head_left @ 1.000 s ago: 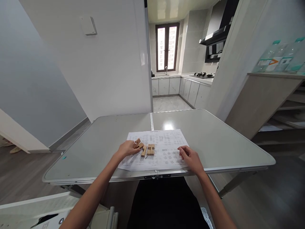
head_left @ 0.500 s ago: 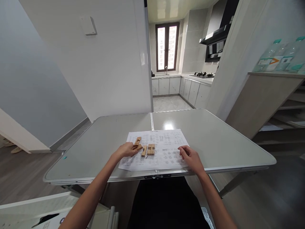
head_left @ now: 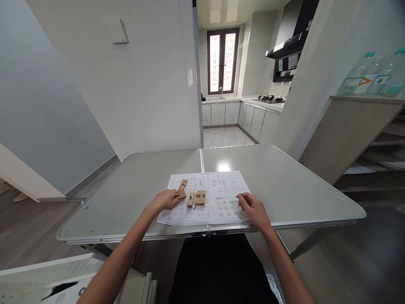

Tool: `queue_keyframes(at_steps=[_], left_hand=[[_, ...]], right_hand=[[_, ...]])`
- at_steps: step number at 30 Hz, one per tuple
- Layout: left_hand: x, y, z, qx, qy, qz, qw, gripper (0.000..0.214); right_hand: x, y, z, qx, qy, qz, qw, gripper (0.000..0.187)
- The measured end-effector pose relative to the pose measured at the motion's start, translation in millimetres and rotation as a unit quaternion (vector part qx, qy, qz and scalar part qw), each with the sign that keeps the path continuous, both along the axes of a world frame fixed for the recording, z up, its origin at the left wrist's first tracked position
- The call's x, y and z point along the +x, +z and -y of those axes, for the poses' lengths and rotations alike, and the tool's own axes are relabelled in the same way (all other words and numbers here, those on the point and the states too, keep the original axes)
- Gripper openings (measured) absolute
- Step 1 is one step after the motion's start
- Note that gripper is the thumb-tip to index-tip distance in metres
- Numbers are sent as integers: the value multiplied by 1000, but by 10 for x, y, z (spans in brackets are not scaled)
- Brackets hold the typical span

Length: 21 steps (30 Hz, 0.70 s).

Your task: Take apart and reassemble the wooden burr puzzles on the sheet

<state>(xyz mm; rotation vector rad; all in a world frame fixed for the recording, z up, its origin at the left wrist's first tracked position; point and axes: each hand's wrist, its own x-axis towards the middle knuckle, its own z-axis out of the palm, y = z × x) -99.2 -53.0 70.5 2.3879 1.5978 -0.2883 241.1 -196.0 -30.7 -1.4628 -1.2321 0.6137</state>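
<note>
My left hand (head_left: 166,199) pinches a notched wooden puzzle block (head_left: 180,195) over the left part of a printed sheet (head_left: 221,216). Just beyond it lies another wooden block (head_left: 182,184) with a cut-out. To the right of these stands a single notched block (head_left: 191,199), with a small cluster of fitted blocks (head_left: 200,197) beside it. A tiny dark bit is on the paper in front of them. My right hand (head_left: 253,209) rests at the sheet's right edge, fingers curled in loosely, with nothing visible in them.
The sheet lies on a grey folding table (head_left: 294,185) with a metal rim and a centre seam. A white open container (head_left: 50,274) stands below its left front. Plastic bottles (head_left: 373,76) stand on a shelf unit at right. A kitchen opens behind.
The wooden block in my left hand has turned slightly and lies more level. My right hand stays where it was.
</note>
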Motion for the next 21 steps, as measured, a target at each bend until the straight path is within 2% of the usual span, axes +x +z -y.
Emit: queue_keyframes(at_steps=[6, 11, 13, 16, 19, 21], left_hand=[[-144, 47, -35, -25, -2, 69, 997, 37], [-253, 182, 112, -31, 9, 148, 988, 50], [-227, 236, 246, -44, 6, 199, 979, 55], [-80, 281, 509, -86, -1, 339, 937, 54], [135, 278, 781, -87, -14, 371, 924, 52], [260, 256, 931, -107, -22, 387, 915, 50]], right_hand=[[-1, 17, 5, -1, -2, -4, 1000, 53], [-60, 128, 32, 6, 2, -14, 1000, 52], [-195, 226, 54, 13, 18, -22, 1000, 50], [-552, 414, 88, 21, 83, -41, 995, 47], [-959, 580, 106, 18, 196, -127, 972, 45], [-1151, 639, 109, 20, 223, -150, 963, 42]])
